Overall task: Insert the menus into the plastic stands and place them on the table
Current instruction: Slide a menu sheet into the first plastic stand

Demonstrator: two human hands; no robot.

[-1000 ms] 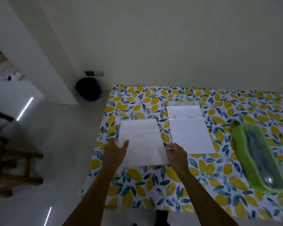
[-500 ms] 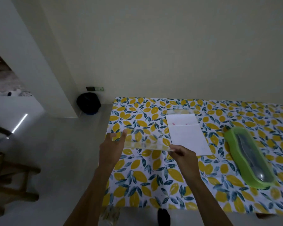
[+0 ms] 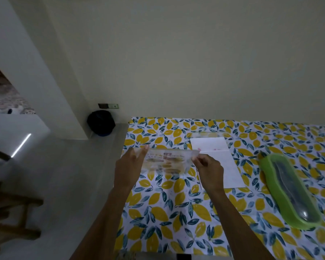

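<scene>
I hold a clear plastic stand with a printed menu (image 3: 167, 161) inside it, lifted above the left part of the lemon-print table (image 3: 176, 212) and tilted so its printed face looks toward me. My left hand (image 3: 129, 168) grips its left edge, and my right hand (image 3: 208, 168) pinches its right edge. A second stand with a white sheet (image 3: 219, 162) lies flat on the table just to the right, partly hidden behind my right hand.
A long green tray with a clear lid (image 3: 291, 190) lies at the right of the table. The table's left edge drops to a pale floor with a dark round bag (image 3: 101, 123) by the wall. Wooden furniture (image 3: 9, 212) stands at far left.
The stand lay flat on the table with its white back up; both hands have lifted it off the table and turned it over, so the printed side faces me.
</scene>
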